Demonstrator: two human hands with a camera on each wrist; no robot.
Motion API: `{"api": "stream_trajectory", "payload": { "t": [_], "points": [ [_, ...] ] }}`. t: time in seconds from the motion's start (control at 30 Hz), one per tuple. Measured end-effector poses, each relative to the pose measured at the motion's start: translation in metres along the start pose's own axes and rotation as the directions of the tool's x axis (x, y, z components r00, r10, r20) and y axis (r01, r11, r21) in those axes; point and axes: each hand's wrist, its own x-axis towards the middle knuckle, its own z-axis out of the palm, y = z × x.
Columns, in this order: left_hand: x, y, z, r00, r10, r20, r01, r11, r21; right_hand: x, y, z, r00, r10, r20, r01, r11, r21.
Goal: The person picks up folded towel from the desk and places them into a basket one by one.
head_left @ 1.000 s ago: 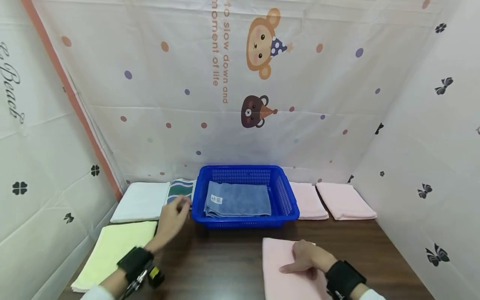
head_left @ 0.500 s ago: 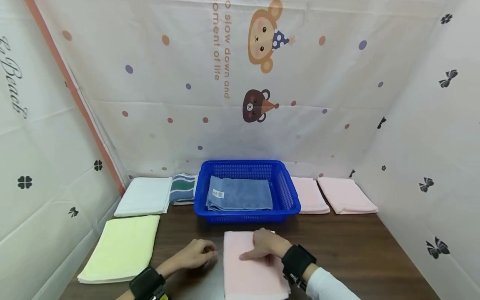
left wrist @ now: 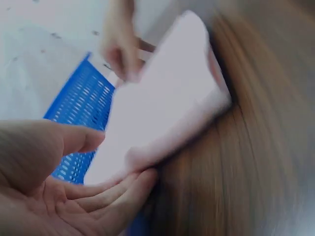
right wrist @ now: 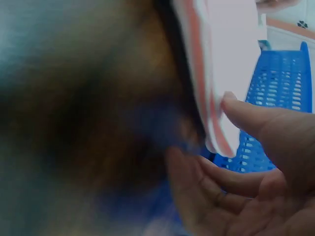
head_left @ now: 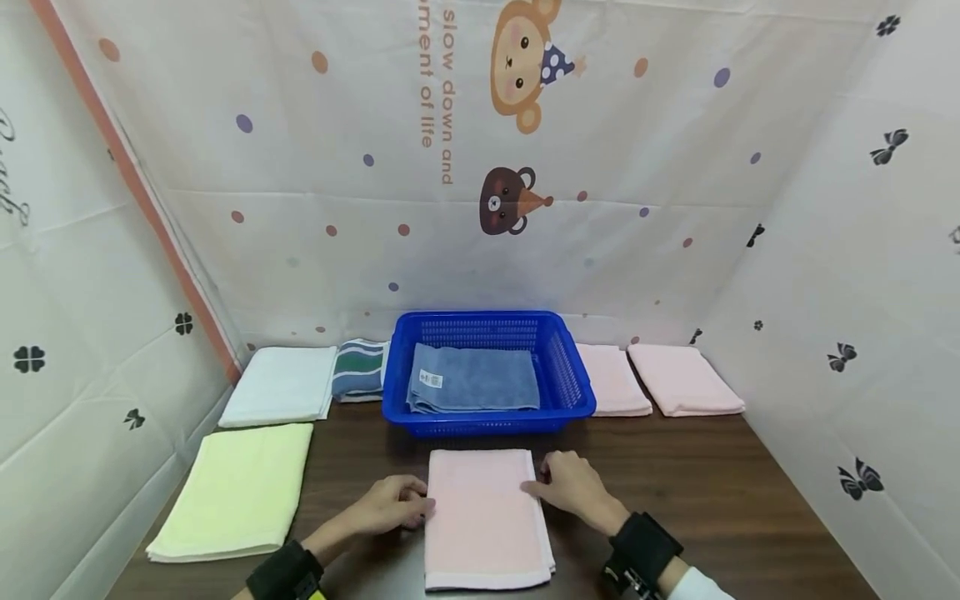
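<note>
Since a second ago, the pink towel (head_left: 483, 521) has slid left along the tabletop (head_left: 660, 475), and the right hand (head_left: 573, 487) has gone from its top to its right edge, while the left hand (head_left: 387, 504) has come from beside the basket to its left edge. The towel lies flat and folded, toward the near edge at the middle. Neither hand is clenched: the right thumb rests on the towel, its fingers apart below; the left fingers touch the side.

At the far edge, the blue basket (head_left: 487, 425) carries a folded blue towel (head_left: 487, 379) with a white label (head_left: 431, 379), too small to read. A white towel (head_left: 281, 383) lies at the far left corner, a striped towel (head_left: 360, 371) between it and the basket, a yellow towel (head_left: 240, 487) along the left edge, and two other pink towels (head_left: 682, 379) toward the far right corner.

Sideways lettering (head_left: 447, 100) on the backdrop (head_left: 285, 150) reads "slow down and"; beside it, cut off above, "ment of life". Script at left is cut off.
</note>
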Motion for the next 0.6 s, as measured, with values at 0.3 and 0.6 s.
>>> {"api": "stream_trajectory", "payload": {
  "t": [0.3, 0.6],
  "points": [
    [0.002, 0.008, 0.020, 0.986, -0.158, 0.052, 0.166, 0.936, -0.311, -0.008, 0.002, 0.008, 0.975, -0.199, 0.095, 0.183, 0.971, 0.154],
    [0.009, 0.010, 0.019, 0.968, -0.247, 0.045, 0.242, 0.870, -0.430, -0.018, -0.008, 0.008, 0.978, -0.147, 0.149, 0.108, 0.964, 0.244]
  ]
}}
